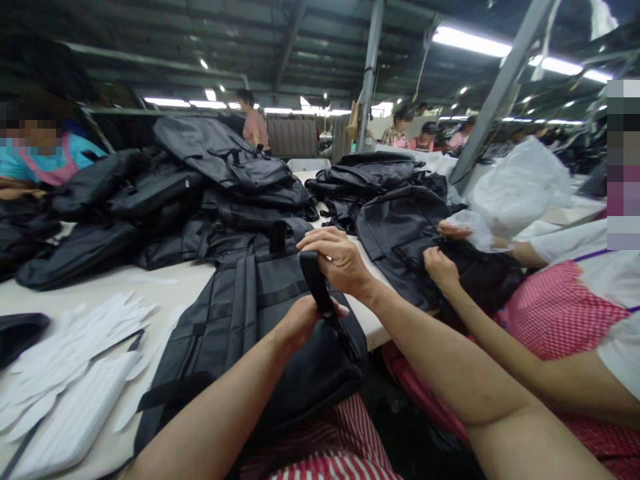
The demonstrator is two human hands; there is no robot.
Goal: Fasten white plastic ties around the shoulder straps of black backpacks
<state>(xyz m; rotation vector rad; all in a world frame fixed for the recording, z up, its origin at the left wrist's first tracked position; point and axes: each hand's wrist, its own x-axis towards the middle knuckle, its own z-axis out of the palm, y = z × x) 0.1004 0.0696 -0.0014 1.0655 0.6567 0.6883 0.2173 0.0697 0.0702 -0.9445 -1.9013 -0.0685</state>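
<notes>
A black backpack [240,313] lies across the table edge and my lap, its straps facing up. My right hand [340,257] pinches the upper end of a black webbing strap [314,277] and holds it raised in a loop. Lower on the same strap, my left hand [303,323] grips it where it meets the side of the bag. A small white piece [342,310] shows at the left hand's fingertips; I cannot make out what it is. Another strap end [277,237] stands up from the bag just beyond my hands.
White cut strips [80,353] lie heaped on the table [195,277] at left. Black backpacks [225,157] are piled ahead. At right a co-worker's hands [443,267] work on another black backpack [400,227], near a clear plastic bag [520,183]. A metal post [370,73] rises behind.
</notes>
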